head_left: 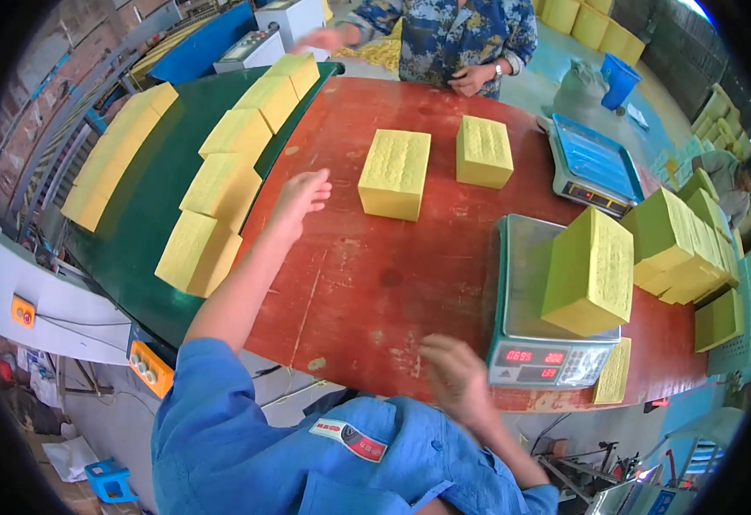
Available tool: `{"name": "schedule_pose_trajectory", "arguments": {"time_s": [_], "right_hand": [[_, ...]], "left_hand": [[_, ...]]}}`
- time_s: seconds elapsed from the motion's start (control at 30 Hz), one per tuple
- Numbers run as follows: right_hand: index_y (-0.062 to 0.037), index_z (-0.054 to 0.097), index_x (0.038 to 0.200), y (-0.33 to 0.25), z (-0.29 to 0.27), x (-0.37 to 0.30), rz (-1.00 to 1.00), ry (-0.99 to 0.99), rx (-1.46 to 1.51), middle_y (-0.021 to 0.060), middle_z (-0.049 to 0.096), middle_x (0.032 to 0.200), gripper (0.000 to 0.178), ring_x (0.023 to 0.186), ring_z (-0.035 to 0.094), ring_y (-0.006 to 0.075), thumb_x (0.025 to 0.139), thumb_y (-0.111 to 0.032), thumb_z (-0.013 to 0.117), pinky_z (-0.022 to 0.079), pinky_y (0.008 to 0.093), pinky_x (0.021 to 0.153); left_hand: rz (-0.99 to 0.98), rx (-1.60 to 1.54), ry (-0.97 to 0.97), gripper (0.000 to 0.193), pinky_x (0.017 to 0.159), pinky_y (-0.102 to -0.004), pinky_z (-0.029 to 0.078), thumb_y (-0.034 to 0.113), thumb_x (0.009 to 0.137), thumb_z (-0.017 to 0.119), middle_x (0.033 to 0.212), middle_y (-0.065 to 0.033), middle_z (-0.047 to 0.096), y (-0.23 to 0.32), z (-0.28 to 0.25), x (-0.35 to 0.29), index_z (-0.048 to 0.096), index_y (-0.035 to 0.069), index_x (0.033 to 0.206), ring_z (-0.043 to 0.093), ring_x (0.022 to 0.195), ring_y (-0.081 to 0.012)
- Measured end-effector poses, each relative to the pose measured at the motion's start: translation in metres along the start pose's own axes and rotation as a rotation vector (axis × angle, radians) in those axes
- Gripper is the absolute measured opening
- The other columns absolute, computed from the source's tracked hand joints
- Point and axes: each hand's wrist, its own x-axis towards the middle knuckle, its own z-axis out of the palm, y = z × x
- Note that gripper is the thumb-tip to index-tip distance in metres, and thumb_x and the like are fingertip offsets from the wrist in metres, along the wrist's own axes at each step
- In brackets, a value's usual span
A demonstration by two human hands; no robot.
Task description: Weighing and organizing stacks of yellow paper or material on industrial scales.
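Observation:
My left hand (301, 199) is held over the left side of the red table (375, 300), fingers stretched out with nothing in them. To its right stands a yellow block (395, 174) with rows of wavy ridges on top, apart from the fingers. My right hand (457, 378), slightly blurred, hovers by the table's near edge, its fingers loosely bent and holding nothing. Beside it is a digital scale (513, 322) with a lit red display. Another yellow block (590, 270) sits tilted-looking on the scale's plate, untouched by either hand.
A green conveyor belt (127, 249) at left carries two rows of yellow blocks. Across the table, a person in a camouflage jacket (444, 43) stands near another yellow block (484, 152). A second scale (594, 163) with a blue tray and stacked blocks (680, 245) occupy the right side.

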Motion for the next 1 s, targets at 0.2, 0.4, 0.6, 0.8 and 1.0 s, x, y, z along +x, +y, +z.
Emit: {"name": "schedule_pose_trajectory", "arguments": {"time_s": [0.2, 0.4, 0.6, 0.8, 1.0], "right_hand": [[-0.0011, 0.069, 0.099, 0.026, 0.109, -0.015, 0.178, 0.275, 0.001, 0.0181, 0.067, 0.107, 0.025, 0.096, 0.066, 0.0322, 0.075, 0.008, 0.065, 0.056, 0.0376, 0.08], [-0.0015, 0.069, 0.094, 0.034, 0.114, -0.024, 0.218, 0.329, -0.127, 0.0164, 0.067, 0.105, 0.026, 0.092, 0.066, 0.0313, 0.072, 0.01, 0.063, 0.055, 0.0367, 0.079], [-0.0011, 0.068, 0.096, 0.038, 0.113, -0.027, 0.223, 0.385, -0.006, 0.0167, 0.066, 0.106, 0.023, 0.094, 0.065, 0.0321, 0.075, 0.007, 0.064, 0.055, 0.0363, 0.08], [0.0006, 0.064, 0.107, 0.035, 0.094, -0.055, 0.561, 0.325, 0.653, 0.0123, 0.068, 0.108, 0.019, 0.097, 0.066, 0.0226, 0.089, 0.003, 0.057, 0.055, 0.0348, 0.082], [0.0042, 0.059, 0.114, 0.042, 0.045, -0.165, 0.996, 0.026, 1.212, 0.0154, 0.067, 0.108, 0.021, 0.096, 0.066, 0.0242, 0.097, -0.006, 0.053, 0.055, 0.0356, 0.083]], "left_hand": [[0.012, 0.204, -0.175, 0.071, 0.104, -0.0426, 0.039, 0.043, 0.082, 0.074, 0.13, -0.0138, 0.055, -0.001, 0.071, 0.116, 0.048, 0.002, 0.133, 0.047, 0.126, -0.021], [0.049, 0.104, -0.391, 0.069, 0.088, -0.0346, 0.051, 0.027, 0.077, 0.081, 0.117, -0.0148, 0.063, -0.022, 0.108, 0.157, 0.046, -0.001, 0.129, 0.062, 0.106, -0.0217], [0.046, 0.218, -0.488, 0.06, 0.091, -0.0347, 0.049, 0.026, 0.084, 0.076, 0.119, -0.0111, 0.062, -0.022, 0.109, 0.093, 0.047, 0.001, 0.13, 0.06, 0.107, -0.0183], [0.011, 0.155, -0.568, 0.056, 0.091, -0.0348, 0.049, 0.024, 0.085, 0.075, 0.116, -0.0089, 0.062, -0.022, 0.103, -0.04, 0.048, 0.002, 0.129, 0.06, 0.105, -0.017], [-0.06, 0.133, -0.473, 0.052, 0.09, -0.0342, 0.049, 0.018, 0.088, 0.072, 0.114, -0.0076, 0.062, -0.045, 0.101, -0.194, 0.047, 0.003, 0.131, 0.059, 0.104, -0.0159]]}}
